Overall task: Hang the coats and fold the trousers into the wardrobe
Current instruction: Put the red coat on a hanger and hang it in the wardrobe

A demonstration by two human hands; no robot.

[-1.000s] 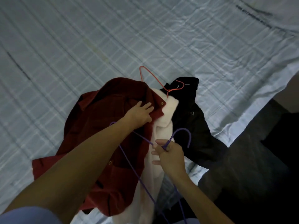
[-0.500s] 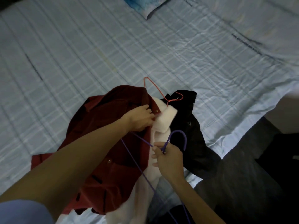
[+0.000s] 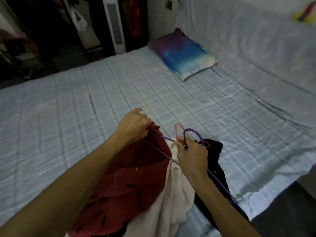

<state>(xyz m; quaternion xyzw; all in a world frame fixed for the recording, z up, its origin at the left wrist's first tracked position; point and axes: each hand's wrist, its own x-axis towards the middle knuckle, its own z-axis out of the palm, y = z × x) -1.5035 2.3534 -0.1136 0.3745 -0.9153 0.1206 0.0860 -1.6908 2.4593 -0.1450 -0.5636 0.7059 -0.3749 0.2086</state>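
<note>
A dark red coat (image 3: 130,182) with a pale cream lining (image 3: 172,200) is lifted off the bed (image 3: 68,117). My left hand (image 3: 135,124) grips its collar at the top. My right hand (image 3: 191,153) pinches the neck of a purple wire hanger (image 3: 193,132), whose arm runs left toward the collar and down past my right wrist. A black garment (image 3: 213,151) lies on the bed just right of the coat, partly hidden by my right arm. A red hanger (image 3: 178,128) pokes up behind the purple hook.
A purple and blue pillow (image 3: 184,53) lies at the far right of the bed. The dark wardrobe area (image 3: 42,31) and a white tower fan (image 3: 114,24) stand beyond the bed's far edge. The bed's right edge drops to a dark floor (image 3: 290,211).
Both hands have raised the coat and purple hanger off the bed. My left hand now grips the collar higher up. The view has tilted up, showing the pillow and the wardrobe side.
</note>
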